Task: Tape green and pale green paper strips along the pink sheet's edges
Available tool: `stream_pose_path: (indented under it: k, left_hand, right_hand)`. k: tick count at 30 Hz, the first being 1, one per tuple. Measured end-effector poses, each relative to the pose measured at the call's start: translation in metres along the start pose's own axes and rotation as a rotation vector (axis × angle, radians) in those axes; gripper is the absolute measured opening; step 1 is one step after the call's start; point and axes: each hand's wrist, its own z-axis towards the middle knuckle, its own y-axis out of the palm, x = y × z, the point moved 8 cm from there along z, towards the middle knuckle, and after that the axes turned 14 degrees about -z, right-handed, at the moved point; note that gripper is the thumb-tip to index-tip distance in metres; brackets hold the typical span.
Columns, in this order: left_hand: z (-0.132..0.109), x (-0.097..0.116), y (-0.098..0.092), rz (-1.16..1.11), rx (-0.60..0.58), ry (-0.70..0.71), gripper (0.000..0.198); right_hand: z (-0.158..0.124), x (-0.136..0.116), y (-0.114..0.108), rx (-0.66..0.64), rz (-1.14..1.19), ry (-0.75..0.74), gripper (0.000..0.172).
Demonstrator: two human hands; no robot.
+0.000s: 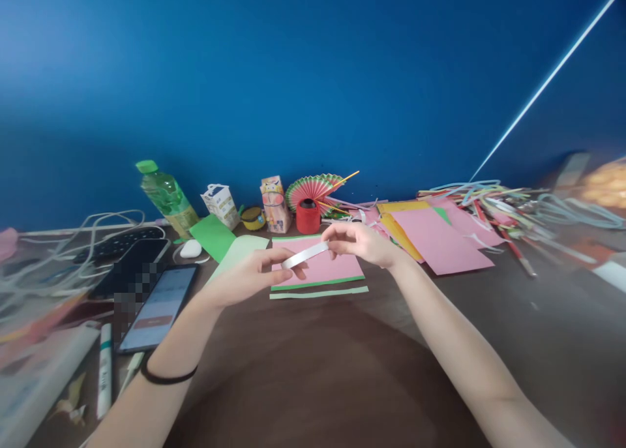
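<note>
Left hand point(244, 278) and right hand point(359, 242), each grip pinching one end of a white paper strip point(304, 255), held above pink paper point(317, 268) on the brown surface point(313, 370); phone point(159, 308) at left.

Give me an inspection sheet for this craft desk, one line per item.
Surface: brown table, mostly covered at the back and left.
Job's things: pale paper strip held between both hands over a pink sheet backed with green; a loose green strip lies in front of it.
Clutter: green bottle, small carton, red pot, paper fan, phone, stacked pink and yellow sheets, pile of coloured strips.
Hands: left hand and right hand each pinch one end of the strip.
Cables: white cables at left, near a keyboard.
Surroundings: blue wall.
</note>
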Motion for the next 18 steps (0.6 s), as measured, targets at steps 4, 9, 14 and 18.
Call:
stream_pose_path:
  k: [4,9,14,18]
  left_hand:
    - [0.003,-0.005,0.01,-0.162,-0.137,-0.037,0.023]
    - [0.002,-0.002,0.013,-0.266,-0.214,0.024,0.019]
    - [0.0,0.002,0.018,-0.315,-0.3,0.066,0.018]
    - [0.0,-0.001,0.021,-0.221,-0.309,0.032,0.016]
  right_hand:
    - [0.002,0.0,-0.007,0.087,0.026,-0.05,0.021]
    - [0.001,-0.009,-0.01,0.127,-0.036,-0.108,0.042]
    - [0.001,-0.018,-0.006,0.092,-0.142,-0.126,0.023]
    - [-0.002,-0.028,-0.01,0.173,-0.269,-0.173,0.02]
